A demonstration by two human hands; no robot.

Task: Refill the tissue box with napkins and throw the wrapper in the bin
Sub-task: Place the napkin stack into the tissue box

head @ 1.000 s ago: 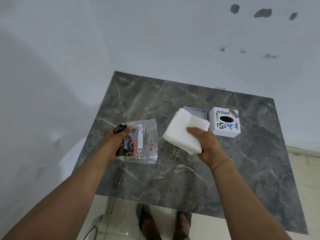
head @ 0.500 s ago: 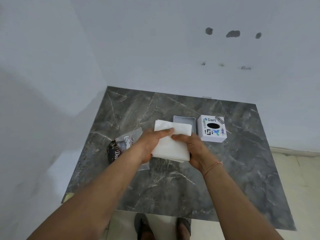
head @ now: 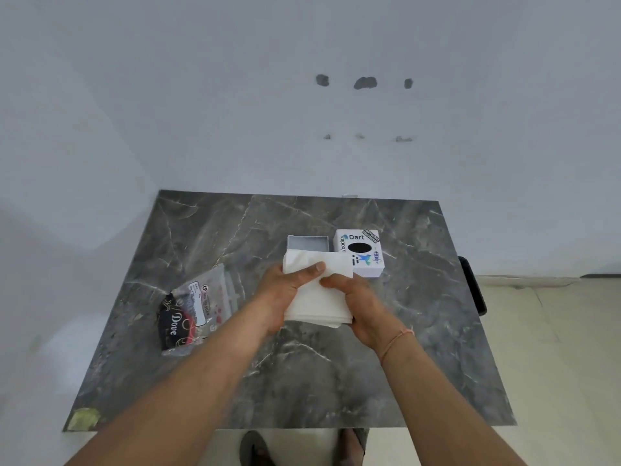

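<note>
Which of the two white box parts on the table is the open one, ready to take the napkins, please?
The plain tray on the left, just beyond the napkin stack. Its hollow faces up, whereas the stickered lid beside it has only a dark oval hole.

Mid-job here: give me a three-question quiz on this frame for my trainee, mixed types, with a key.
1. True or false: the wrapper is already off the table.
2. Multiple choice: the napkins are held by A) the left hand only, B) the right hand only, C) both hands.
3. Short answer: which part sits left of the lid with the oval hole?

Key:
1. False. It lies on the table, left of the hands.
2. C.
3. The open tray, partly hidden behind the napkins.
</note>
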